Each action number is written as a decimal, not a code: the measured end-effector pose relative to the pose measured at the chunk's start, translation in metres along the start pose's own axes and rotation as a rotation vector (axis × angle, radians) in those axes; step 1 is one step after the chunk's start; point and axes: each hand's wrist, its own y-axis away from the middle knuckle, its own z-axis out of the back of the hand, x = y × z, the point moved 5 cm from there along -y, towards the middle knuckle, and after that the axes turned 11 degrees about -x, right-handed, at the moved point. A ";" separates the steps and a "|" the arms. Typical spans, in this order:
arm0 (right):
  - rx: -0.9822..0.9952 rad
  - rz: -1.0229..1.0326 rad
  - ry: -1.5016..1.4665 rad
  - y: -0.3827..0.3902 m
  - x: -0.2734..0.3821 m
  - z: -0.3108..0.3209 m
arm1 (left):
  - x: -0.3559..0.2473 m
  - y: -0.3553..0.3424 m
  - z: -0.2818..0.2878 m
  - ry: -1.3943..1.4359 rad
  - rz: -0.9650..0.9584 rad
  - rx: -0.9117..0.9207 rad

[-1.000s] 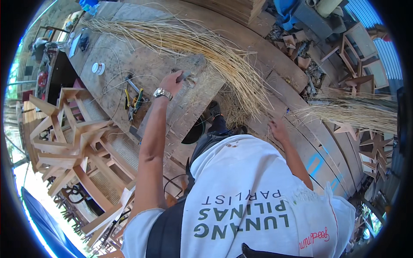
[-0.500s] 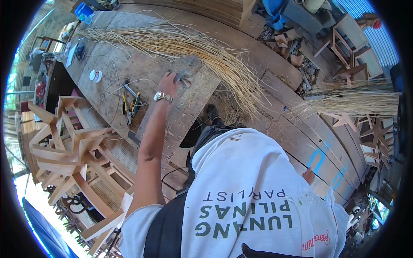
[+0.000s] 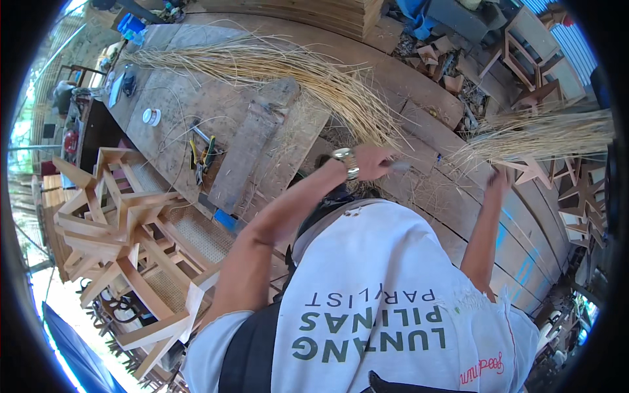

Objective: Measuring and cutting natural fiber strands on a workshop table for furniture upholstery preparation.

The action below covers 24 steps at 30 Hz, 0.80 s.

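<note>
My left hand [image 3: 373,162], with a metal watch at the wrist, is over the near end of a long bundle of thin tan cane strips [image 3: 327,78]. Its fingers are closed on a small grey flat object [image 3: 400,166], too smeared by motion to name. My right hand [image 3: 499,178] is raised at the right, just below a second bundle of cane strips [image 3: 544,134]. Motion blurs its fingers, and whether it holds anything does not show. A narrow wooden board [image 3: 242,154] lies on the worktable [image 3: 173,98] left of my left hand.
Pliers [image 3: 202,160] and a hammer-like tool [image 3: 200,133] lie beside the board, and a small white jar [image 3: 151,117] stands farther left. Wooden chair frames [image 3: 124,229] with woven cane crowd the left. Wood scraps [image 3: 445,65] lie at the back right.
My left hand has left the board and swung right, with the grey object at its fingers. My right hand has risen from low beside my body toward the right-hand cane bundle.
</note>
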 end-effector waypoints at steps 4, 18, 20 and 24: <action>0.818 0.285 0.384 0.214 0.072 -0.196 | -0.014 -0.042 0.007 0.661 0.523 -0.082; 0.600 -0.102 1.289 0.161 -0.061 0.013 | 0.143 0.005 0.275 1.278 0.545 -0.852; 0.479 -0.070 1.466 0.107 -0.100 0.124 | 0.157 -0.015 0.296 1.220 0.549 -0.840; 0.296 -0.005 1.653 0.083 -0.088 0.238 | 0.187 -0.053 0.306 1.128 0.518 -0.755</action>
